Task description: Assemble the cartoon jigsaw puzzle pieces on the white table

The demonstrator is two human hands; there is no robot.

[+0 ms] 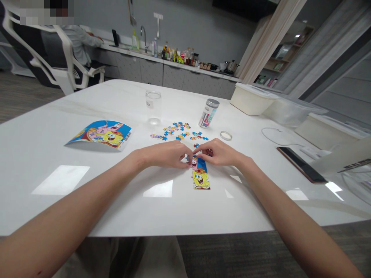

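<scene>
A narrow strip of joined jigsaw puzzle (200, 178) lies flat on the white table, showing a yellow cartoon face with pink and blue above it. At its upper left edge, my left hand (174, 154) is closed, a bit of blue jigsaw piece showing by its fingertips. My right hand (218, 152) pinches at the strip's top edge with thumb and index finger, and the fingertips of both hands nearly meet. Fingers partly cover what they hold. Just beyond the hands, several loose jigsaw pieces (183, 136) are scattered.
A curled picture sheet (106, 134) lies to the left. Behind the pieces stand a clear jar (153, 108) and a lidded can (208, 113), with a ring (226, 135) nearby. Rightward are a phone (301, 164), a cable and storage boxes (252, 99). A person sits at the far counter.
</scene>
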